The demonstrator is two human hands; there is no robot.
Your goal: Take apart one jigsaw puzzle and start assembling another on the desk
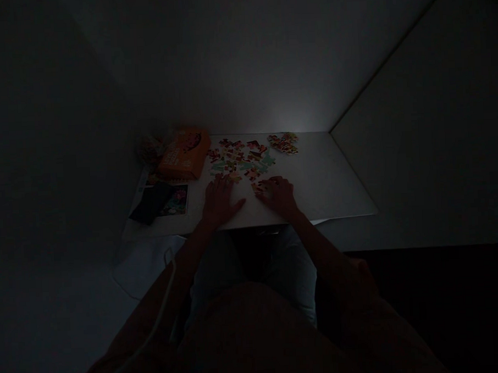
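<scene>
Loose jigsaw puzzle pieces point(235, 154) lie spread over the white table in dim light. My left hand point(220, 201) rests flat at the near side of the pieces, thumb stretched out to the right, fingertips close to a pale orange puzzle piece point(235, 177). My right hand point(279, 195) is to the right of it, palm down, with thumb and fingers bent around a small puzzle piece point(257, 188) on the tabletop. Part of that piece is hidden under the fingers.
An orange box point(185, 154) stands at the back left, beside a crinkled plastic bag point(149, 148). A dark pouch-like item point(150, 203) partly covers a picture card point(177, 200). More puzzle pieces point(283, 143) are heaped at the back right. A white cable point(165, 297) crosses my left arm.
</scene>
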